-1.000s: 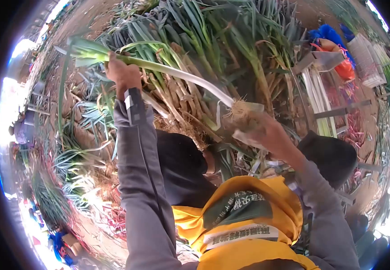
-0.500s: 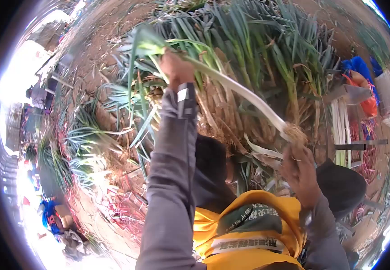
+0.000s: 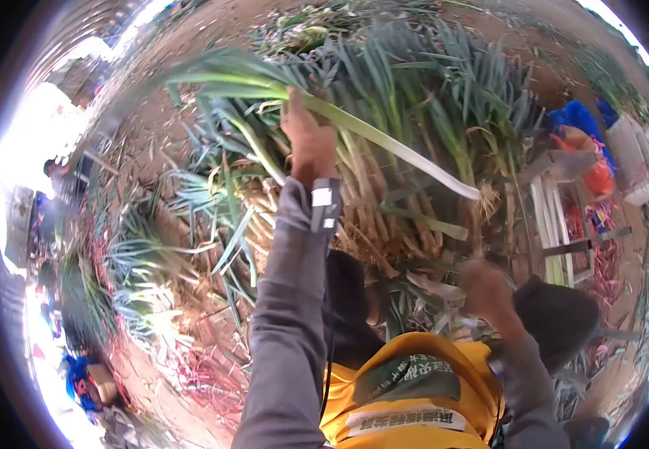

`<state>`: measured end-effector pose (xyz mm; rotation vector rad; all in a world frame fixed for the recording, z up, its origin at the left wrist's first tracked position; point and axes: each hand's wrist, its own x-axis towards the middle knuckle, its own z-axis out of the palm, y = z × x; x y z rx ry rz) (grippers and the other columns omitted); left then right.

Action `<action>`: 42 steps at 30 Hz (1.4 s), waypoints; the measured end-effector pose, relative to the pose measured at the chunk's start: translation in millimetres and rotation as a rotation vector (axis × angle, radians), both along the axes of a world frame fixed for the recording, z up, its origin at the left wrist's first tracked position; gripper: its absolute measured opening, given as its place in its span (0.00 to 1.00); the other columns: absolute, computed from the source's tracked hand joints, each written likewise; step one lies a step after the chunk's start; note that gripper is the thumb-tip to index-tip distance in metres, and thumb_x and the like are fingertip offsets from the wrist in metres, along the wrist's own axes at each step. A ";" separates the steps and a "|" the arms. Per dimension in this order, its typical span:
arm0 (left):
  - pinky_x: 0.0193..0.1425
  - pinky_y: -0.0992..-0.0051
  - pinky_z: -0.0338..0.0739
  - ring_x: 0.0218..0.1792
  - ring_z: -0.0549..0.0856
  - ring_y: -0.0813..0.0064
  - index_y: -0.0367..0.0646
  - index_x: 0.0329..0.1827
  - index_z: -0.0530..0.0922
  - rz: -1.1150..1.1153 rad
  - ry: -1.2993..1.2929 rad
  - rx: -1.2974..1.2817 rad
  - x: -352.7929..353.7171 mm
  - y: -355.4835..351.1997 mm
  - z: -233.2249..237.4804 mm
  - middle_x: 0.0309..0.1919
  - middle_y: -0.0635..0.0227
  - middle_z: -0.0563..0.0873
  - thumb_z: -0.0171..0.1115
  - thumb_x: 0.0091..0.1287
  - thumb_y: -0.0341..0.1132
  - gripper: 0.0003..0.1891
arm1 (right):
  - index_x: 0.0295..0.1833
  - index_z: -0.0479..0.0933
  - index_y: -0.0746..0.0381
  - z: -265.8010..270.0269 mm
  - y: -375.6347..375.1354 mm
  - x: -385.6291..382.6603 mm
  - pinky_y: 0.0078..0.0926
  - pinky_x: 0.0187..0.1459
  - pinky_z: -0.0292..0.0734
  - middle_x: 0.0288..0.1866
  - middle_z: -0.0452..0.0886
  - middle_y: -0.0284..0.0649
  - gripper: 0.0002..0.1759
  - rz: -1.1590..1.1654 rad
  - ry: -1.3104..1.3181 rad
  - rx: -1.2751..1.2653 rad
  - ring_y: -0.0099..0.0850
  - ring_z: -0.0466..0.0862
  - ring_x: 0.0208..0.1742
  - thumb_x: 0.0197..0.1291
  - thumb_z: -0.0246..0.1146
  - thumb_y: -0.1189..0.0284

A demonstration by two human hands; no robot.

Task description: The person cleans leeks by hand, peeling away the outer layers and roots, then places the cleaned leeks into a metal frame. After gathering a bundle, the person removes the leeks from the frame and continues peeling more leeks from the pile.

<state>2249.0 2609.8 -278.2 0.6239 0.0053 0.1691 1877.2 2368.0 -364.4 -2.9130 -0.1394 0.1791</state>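
My left hand (image 3: 309,146) is closed around the green part of a large green onion (image 3: 406,153). Its broad leaves fan out to the left, while the clean white stalk slants down to the right and ends in a tuft of roots (image 3: 489,198). Below the root end is my right hand (image 3: 487,288), apart from the stalk, its fingers smeared by motion. Pale dry leaf scraps (image 3: 436,286) lie close beside it. A loose strip of stripped leaf (image 3: 427,222) shows between the hand and the heap. Beneath the held onion spreads a large heap of unpeeled green onions (image 3: 406,90).
A smaller bunch of green onions (image 3: 145,247) lies on the ground at left, near red twine (image 3: 204,367). On the right, a metal frame (image 3: 567,224) holds white stalks. Behind it are an orange-and-blue bag (image 3: 594,150) and a pale crate (image 3: 635,161).
My right hand has come away from the root end and moved down. The left hand still grips the onion, whose leaves now stretch further left. A loose leaf strip has appeared below the stalk.
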 end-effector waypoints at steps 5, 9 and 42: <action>0.66 0.59 0.80 0.51 0.85 0.59 0.38 0.53 0.71 -0.140 -0.070 -0.120 -10.1 0.6 1.4 0.46 0.58 0.82 0.59 0.79 0.36 0.11 | 0.61 0.78 0.63 -9.9 57.8 39.4 0.45 0.47 0.82 0.52 0.83 0.52 0.19 0.265 0.166 0.400 0.47 0.87 0.50 0.67 0.63 0.68; 0.71 0.57 0.76 0.58 0.84 0.58 0.37 0.53 0.75 -0.258 -0.162 -0.105 -20.8 -6.8 4.6 0.49 0.58 0.84 0.60 0.78 0.33 0.09 | 0.65 0.76 0.62 23.1 76.8 124.5 0.32 0.43 0.81 0.47 0.83 0.46 0.24 -0.054 -0.039 1.039 0.34 0.88 0.45 0.70 0.66 0.62; 0.59 0.71 0.78 0.51 0.85 0.71 0.37 0.62 0.80 -0.859 -0.779 1.317 -159.1 -308.1 -133.5 0.49 0.62 0.86 0.63 0.77 0.35 0.16 | 0.55 0.78 0.56 198.7 -404.3 -231.5 0.47 0.43 0.82 0.44 0.84 0.42 0.15 -0.805 -0.045 -0.637 0.47 0.86 0.43 0.63 0.60 0.71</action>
